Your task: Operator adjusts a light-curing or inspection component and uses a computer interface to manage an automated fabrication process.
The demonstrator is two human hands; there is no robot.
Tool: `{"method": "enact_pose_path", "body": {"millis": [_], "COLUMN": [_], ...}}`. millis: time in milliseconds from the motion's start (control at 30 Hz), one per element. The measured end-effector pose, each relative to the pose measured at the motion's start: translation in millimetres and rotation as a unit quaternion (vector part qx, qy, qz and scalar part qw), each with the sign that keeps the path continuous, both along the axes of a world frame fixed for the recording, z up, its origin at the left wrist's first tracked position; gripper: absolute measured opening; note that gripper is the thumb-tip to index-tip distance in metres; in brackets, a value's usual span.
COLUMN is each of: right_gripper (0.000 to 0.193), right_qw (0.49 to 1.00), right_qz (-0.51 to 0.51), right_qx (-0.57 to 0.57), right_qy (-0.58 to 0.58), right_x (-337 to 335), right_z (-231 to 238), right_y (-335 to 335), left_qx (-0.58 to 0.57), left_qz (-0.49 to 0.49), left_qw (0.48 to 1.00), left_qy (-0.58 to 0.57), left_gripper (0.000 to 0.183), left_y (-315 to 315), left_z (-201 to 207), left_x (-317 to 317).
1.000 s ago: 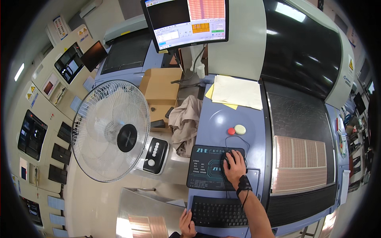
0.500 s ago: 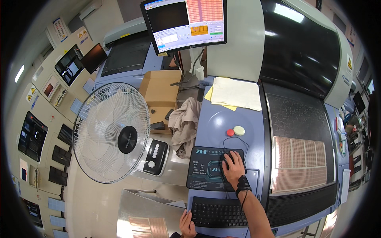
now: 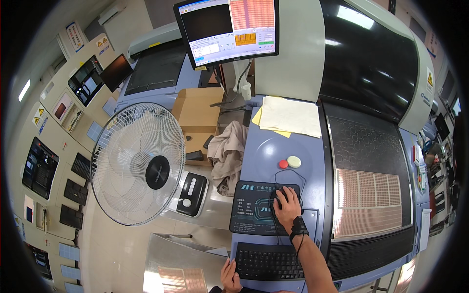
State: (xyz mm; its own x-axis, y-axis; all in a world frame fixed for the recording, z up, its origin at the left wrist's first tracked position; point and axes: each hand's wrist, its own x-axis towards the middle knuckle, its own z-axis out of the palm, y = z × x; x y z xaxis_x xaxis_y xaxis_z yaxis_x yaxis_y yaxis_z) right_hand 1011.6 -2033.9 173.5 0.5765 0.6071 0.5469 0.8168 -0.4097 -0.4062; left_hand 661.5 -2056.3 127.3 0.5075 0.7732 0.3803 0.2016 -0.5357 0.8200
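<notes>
My right hand (image 3: 287, 207) rests over a black computer mouse (image 3: 282, 193), fingers wrapped on it, on a dark printed mouse pad (image 3: 251, 207). A black band with a cord circles my right wrist. Below the pad lies a black keyboard (image 3: 268, 262), partly covered by my right forearm. At the keyboard's left edge is my left hand (image 3: 229, 277), its fingers stretched out and thumb apart, holding nothing. Above the pad, a red button (image 3: 283, 164) and a pale green button (image 3: 294, 161) sit on the blue console. The lit monitor (image 3: 229, 31) shows software windows.
To the left stands a fan (image 3: 139, 163) with its control base (image 3: 192, 194). A cardboard box (image 3: 198, 110) and beige cloth (image 3: 229, 154) lie beside the console. Paper sheets (image 3: 290, 116) rest at its back. On the right, a copper-patterned panel (image 3: 369, 202) lies on the machine bed.
</notes>
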Motion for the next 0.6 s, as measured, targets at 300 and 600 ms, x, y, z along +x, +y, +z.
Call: {"method": "enact_pose_path", "body": {"millis": [300, 600], "right_gripper": [0.033, 0.033], "right_qw": [1.0, 1.0], "right_qz": [-0.015, -0.004], "right_qx": [-0.002, 0.009], "right_qy": [-0.005, -0.011], "right_x": [-0.3, 0.8], "right_z": [-3.0, -1.7], "right_y": [0.2, 0.5], "left_qx": [0.009, 0.009], "left_qz": [0.008, 0.002], "left_qw": [1.0, 1.0], "left_qy": [0.008, 0.016], "left_gripper": [0.048, 0.046], "left_y": [-6.1, -5.4], "left_z": [0.5, 4.8], "left_x": [0.4, 0.5]}}
